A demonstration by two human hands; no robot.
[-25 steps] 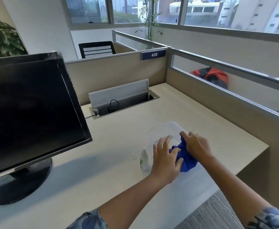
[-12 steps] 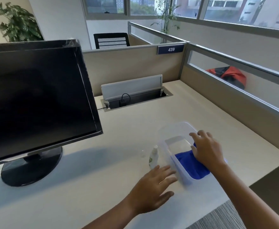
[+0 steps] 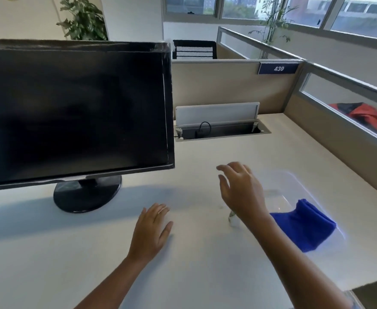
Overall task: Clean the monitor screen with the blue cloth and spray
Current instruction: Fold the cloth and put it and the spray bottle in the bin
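Two bare hands work over a pale desk (image 3: 205,275) in the head view, neither holding anything. The left hand (image 3: 152,230) lies palm down on the desktop, fingers loosely spread, in front of the monitor's round black base (image 3: 87,195). The right hand (image 3: 241,190) hangs above the desk with fingers apart and curled, empty. A small spray bottle (image 3: 232,219) stands just below that wrist, largely hidden by it; whether they touch cannot be told. The blue cloth (image 3: 303,226) lies bunched in a clear plastic container (image 3: 294,181) to the right of the right forearm, apart from both hands. The monitor (image 3: 71,112), its screen dark, stands at the left, well clear of the cloth.
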